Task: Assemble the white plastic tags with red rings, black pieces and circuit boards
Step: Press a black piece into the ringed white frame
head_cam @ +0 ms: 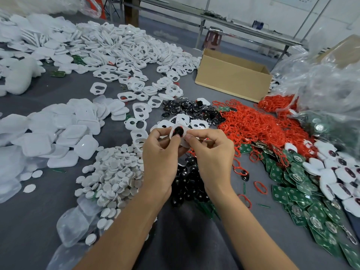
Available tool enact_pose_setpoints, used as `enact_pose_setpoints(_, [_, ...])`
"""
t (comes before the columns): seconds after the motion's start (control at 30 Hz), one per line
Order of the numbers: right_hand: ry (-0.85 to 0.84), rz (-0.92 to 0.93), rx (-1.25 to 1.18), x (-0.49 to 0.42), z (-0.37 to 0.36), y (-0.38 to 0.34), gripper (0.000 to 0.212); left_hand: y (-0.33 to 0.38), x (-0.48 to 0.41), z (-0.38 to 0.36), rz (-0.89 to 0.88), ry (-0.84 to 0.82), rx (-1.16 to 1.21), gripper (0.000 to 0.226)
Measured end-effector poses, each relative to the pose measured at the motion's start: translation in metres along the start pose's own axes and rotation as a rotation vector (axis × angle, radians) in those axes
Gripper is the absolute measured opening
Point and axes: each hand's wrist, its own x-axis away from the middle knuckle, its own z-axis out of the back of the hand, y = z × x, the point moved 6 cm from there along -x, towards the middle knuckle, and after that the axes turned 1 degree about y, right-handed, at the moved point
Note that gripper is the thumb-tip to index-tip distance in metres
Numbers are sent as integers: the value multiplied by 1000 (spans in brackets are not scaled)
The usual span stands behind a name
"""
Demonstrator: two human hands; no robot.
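Note:
Both hands meet over the middle of the grey table. My left hand [161, 151] and my right hand [210, 151] pinch one white plastic tag [182, 128] from either side. A black piece [177, 131] with a trace of red ring at its edge sits in the tag's opening, under my left thumb. Loose black pieces [187, 176] lie under my wrists, and more black pieces [187, 108] are heaped beyond the hands. Red rings [253, 123] form a big pile to the right. Green circuit boards [303, 193] spread at the lower right.
White tag frames [136, 55] cover the far table. White covers [64, 129] are stacked at left, white discs [113, 172] in front of them. An open cardboard box [231, 75] stands at the back right beside clear plastic bags [321, 78]. Assembled tags [335, 172] lie at far right.

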Motion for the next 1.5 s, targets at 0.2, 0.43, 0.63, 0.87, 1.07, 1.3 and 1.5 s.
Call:
enact_pose_setpoints(0.2, [44,63,-15,2,-1,-1,28,-1,1,0,12,3,3,10])
enact_pose_setpoints(0.43, [5,-105,-143,-1,-5,8,27,0,3,-3,-12,-38,-2,10])
enact_pose_setpoints(0.63, [6,-93,-173,1,-6,7,27,0,4,-5,-25,-60,-21,12])
enact_pose_setpoints(0.87, [25,2,-88,3,-7,3,24,-1,3,-3,-5,-51,-29,7])
enact_pose_setpoints(1.07, [4,35,29,9,-8,1,14,-3,-2,7,13,41,-116,9])
enact_pose_setpoints(1.3, [-232,160,322,-1,-8,-14,7,-5,-7,14,2,78,-263,11])
enact_pose_setpoints(1.5, [-291,18,360,-11,-1,-7,21,-6,-5,8,-12,17,-325,6])
